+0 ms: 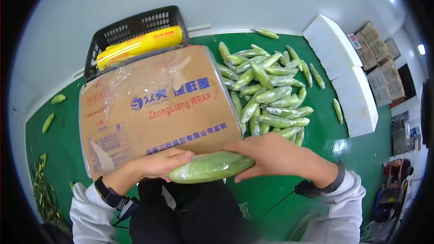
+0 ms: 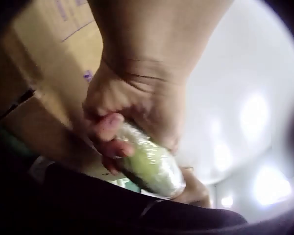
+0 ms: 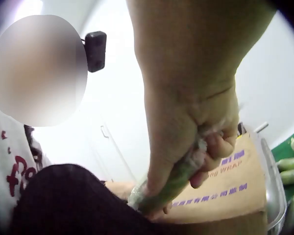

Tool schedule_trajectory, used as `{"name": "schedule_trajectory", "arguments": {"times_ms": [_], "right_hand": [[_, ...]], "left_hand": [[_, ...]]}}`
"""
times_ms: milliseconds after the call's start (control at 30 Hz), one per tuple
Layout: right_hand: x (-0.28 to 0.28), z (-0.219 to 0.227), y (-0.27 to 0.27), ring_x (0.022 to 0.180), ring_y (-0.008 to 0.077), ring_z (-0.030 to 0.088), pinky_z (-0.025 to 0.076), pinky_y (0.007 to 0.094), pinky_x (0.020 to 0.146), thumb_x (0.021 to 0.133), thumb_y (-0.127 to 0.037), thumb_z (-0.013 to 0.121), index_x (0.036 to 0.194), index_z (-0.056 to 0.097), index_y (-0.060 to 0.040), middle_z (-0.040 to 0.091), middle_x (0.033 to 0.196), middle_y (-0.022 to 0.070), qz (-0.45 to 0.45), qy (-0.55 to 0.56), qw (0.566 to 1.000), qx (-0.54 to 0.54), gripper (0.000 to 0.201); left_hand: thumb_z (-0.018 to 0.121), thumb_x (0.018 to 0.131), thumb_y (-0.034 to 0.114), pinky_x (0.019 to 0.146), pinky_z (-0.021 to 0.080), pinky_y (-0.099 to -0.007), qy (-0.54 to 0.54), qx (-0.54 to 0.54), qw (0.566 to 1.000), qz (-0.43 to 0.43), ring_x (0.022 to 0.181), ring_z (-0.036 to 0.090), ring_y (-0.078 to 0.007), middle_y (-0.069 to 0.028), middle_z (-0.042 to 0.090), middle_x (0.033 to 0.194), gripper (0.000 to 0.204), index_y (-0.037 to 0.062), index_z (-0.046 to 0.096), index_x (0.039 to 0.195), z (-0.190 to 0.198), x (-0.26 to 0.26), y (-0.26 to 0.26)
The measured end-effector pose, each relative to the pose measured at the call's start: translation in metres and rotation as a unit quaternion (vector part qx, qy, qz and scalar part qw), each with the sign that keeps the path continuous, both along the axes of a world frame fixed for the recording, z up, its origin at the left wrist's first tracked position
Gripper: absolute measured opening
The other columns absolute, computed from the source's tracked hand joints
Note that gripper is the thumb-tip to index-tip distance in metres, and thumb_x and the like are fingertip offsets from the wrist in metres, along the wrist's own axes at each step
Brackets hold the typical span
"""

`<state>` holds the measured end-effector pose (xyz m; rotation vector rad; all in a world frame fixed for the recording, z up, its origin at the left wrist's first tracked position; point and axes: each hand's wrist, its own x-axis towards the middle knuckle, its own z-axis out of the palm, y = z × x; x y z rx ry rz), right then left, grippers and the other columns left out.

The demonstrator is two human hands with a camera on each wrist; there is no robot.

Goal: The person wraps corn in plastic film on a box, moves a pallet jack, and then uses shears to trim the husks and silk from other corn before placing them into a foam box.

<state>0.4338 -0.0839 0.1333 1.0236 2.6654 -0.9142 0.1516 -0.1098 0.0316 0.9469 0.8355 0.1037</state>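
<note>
A light green ear of corn in its husk (image 1: 212,167), wrapped in shiny clear film, is held between both hands above the lap, just off the carton's near edge. My left hand (image 1: 163,163) grips its left end, and in the left wrist view curled fingers (image 2: 109,128) wrap around the film. At the other end, my right hand (image 1: 271,156) clasps the corn with the thumb below and fingers over the top. The right wrist view shows curled fingers (image 3: 210,156) around the green husk (image 3: 174,183).
A printed cardboard carton (image 1: 158,108) lies in front, with a black basket (image 1: 133,22) holding yellow film rolls (image 1: 140,47) behind it. Several wrapped ears (image 1: 271,86) are heaped on the green surface (image 1: 327,140) at right, beside white foam blocks (image 1: 341,63). Leafy trimmings (image 1: 45,194) lie lower left.
</note>
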Motion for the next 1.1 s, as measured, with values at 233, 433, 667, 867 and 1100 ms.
{"name": "schedule_trajectory", "arguments": {"times_ms": [233,433,667,867,1100], "right_hand": [[-0.023,0.006,0.020,0.053,0.0172,0.049,0.048,0.0358,0.060,0.097,-0.052,0.032,0.109,0.050,-0.0113,0.054,0.067,0.0021,-0.242,0.783,0.565,-0.097,0.046],[-0.070,-0.016,0.061,0.071,0.0206,0.058,0.049,0.0419,0.081,0.098,-0.048,0.033,0.121,0.039,-0.0103,0.055,0.071,0.0065,-0.354,0.830,0.354,-0.247,0.045],[-0.040,-0.150,0.054,0.091,0.0253,0.060,0.051,0.0407,0.080,0.093,-0.043,0.046,0.112,0.050,-0.0012,0.059,0.099,0.0134,-0.434,0.659,0.447,-0.421,0.046],[0.158,-0.226,0.209,0.094,0.0281,0.060,0.052,0.0414,0.074,0.082,-0.034,0.069,0.138,0.027,-0.0025,0.054,0.118,0.0172,-0.625,0.468,0.621,-0.064,0.077],[-0.024,-0.113,0.112,0.131,0.0384,0.033,0.030,0.0460,0.107,0.064,-0.016,0.079,0.130,0.049,-0.0078,0.037,0.141,0.0178,-0.109,0.158,0.954,0.230,0.072]], "left_hand": [[0.042,0.092,0.055,0.062,0.049,-0.0259,-0.132,0.019,0.977,0.166,0.080,0.059,-0.0167,-0.0155,0.060,0.103,0.064,0.0079,0.041,0.135,0.040,0.045,0.012],[0.075,0.073,0.038,0.090,0.046,-0.0379,0.137,0.733,0.665,0.046,0.109,0.053,-0.0365,-0.0204,0.049,0.122,0.079,0.0057,0.039,0.136,0.084,0.019,0.019],[0.068,0.078,0.033,0.093,0.042,-0.0446,0.285,0.691,0.658,-0.091,0.117,0.047,-0.0338,-0.0162,0.046,0.130,0.058,0.0131,0.050,0.130,0.070,0.022,0.036],[0.068,0.078,0.028,0.091,0.043,-0.0430,0.363,0.655,0.658,-0.085,0.114,0.050,-0.0315,-0.0143,0.047,0.131,0.051,0.0147,0.055,0.126,0.009,-0.053,-0.010],[0.069,0.077,0.019,0.094,0.041,-0.0439,0.494,0.618,0.595,0.141,0.112,0.050,-0.0357,-0.0160,0.042,0.136,0.052,0.0121,0.053,0.126,-0.016,-0.125,-0.037]]}}
